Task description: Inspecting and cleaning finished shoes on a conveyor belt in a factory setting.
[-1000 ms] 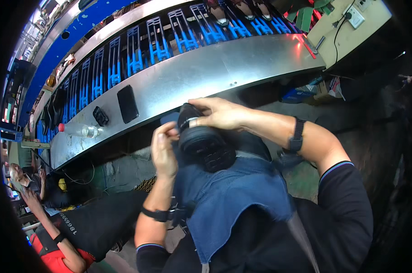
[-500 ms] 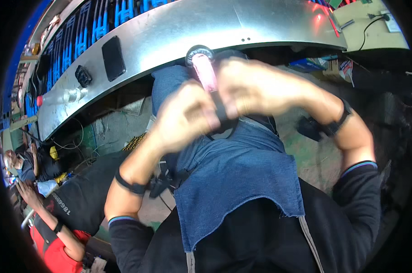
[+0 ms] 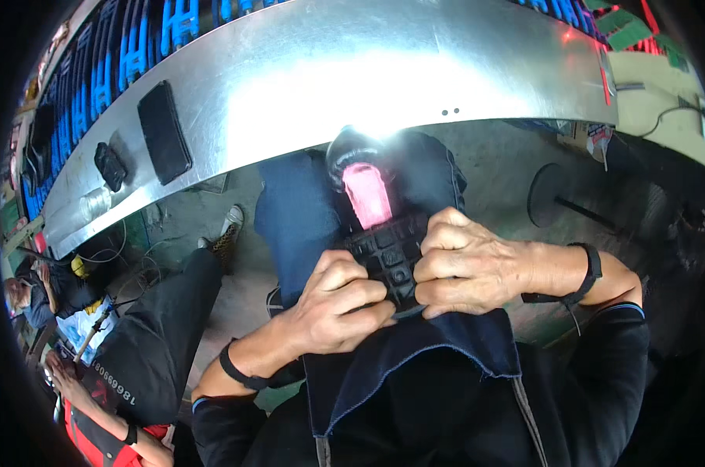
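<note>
A black lugged piece that looks like a shoe sole [image 3: 397, 259] lies tread up over my lap. Its blocky tread faces me, and a pink strip [image 3: 368, 196] runs from it toward a rounded black end [image 3: 348, 148] by the metal table's edge. My left hand [image 3: 341, 302] is closed on the left side of the tread, fingers curled. On the opposite side my right hand [image 3: 465, 268] grips it, knuckles up. The underside and what the fingertips press on are hidden. A denim apron [image 3: 415, 352] lies below the hands.
A curved metal table [image 3: 306, 78] stands in front, bearing a black phone [image 3: 164, 132], a small black object [image 3: 110, 166] and a clear item [image 3: 96, 204]. Blue racks [image 3: 127, 47] line its far side. Co-workers sit at left, one in black trousers [image 3: 162, 335]. A round-based stand [image 3: 545, 194] is at right.
Both hands have come down closer to my body with the black piece, and its tread has turned up into sight. The view has shifted; the hands are no longer blurred.
</note>
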Demonstrator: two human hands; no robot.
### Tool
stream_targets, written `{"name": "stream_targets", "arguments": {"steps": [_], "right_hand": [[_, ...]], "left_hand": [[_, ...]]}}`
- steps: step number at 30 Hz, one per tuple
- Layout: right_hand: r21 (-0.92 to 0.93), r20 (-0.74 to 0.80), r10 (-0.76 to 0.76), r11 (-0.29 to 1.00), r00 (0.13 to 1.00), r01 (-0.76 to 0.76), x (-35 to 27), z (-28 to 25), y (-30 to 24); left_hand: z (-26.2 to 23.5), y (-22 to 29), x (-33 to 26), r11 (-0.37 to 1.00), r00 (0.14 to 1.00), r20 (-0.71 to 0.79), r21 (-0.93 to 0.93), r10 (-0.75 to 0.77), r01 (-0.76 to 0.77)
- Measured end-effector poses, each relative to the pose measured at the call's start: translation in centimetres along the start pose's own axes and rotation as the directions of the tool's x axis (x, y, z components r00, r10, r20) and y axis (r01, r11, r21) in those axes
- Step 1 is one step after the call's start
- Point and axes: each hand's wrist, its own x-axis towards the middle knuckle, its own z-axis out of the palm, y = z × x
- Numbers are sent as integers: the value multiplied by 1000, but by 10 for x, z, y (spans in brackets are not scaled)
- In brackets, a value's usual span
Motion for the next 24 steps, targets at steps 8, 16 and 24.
{"name": "stream_targets", "arguments": {"steps": [8,16,24], "right_hand": [[265,-93,445,873,891,-409,43,-29,46],[112,-124,539,842,833,-528,50,-21,67],[648,-99,762,537,640,-539,48,-16,46]], "left_hand": [[-30,-46,32,789,871,-119,-494,-477,365],[-45,-68,47,730,802,39,-389,-596,561],[-47,-50,62,751,780,-103,-371,-617,546]]}}
